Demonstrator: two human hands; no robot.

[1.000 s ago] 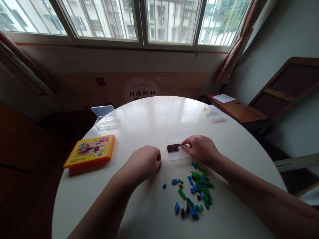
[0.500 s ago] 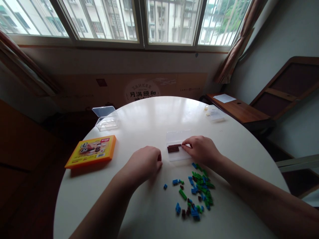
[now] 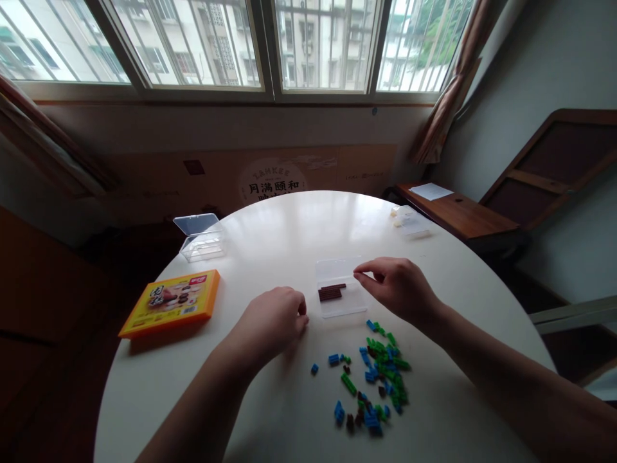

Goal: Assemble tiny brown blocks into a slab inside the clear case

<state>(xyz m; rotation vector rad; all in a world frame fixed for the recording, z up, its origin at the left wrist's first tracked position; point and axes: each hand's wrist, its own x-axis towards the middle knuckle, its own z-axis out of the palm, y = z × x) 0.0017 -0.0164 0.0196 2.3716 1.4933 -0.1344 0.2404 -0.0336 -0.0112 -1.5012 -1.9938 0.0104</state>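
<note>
Fingers curled, my left hand (image 3: pixel 274 321) rests on the white table (image 3: pixel 270 238), left of a clear plastic tray (image 3: pixel 351 307); whether it holds anything is hidden. Dark brown strip-shaped building bricks (image 3: pixel 330 293) lie side by side in the tray's left part. Just above the tray's right side is my right hand (image 3: pixel 400 286), thumb and index fingertips brought together, with nothing seen between them. The hand is apart from the brown bricks. A loose heap of small blue, green and brown building bricks (image 3: pixel 385 366) spreads in front of the tray, between my forearms.
An orange-yellow box (image 3: pixel 176 296) lies at the table's left edge. Behind it stands a clear case (image 3: pixel 202 244) with its lid raised. Another clear container (image 3: pixel 412 223) with pale bits is at the back right. A wooden desk (image 3: pixel 463 212) stands beyond.
My right hand has come off the brown bricks, moving slightly up and to the right. The bricks stay in the tray. My left hand keeps its pose while the view shifts slightly.
</note>
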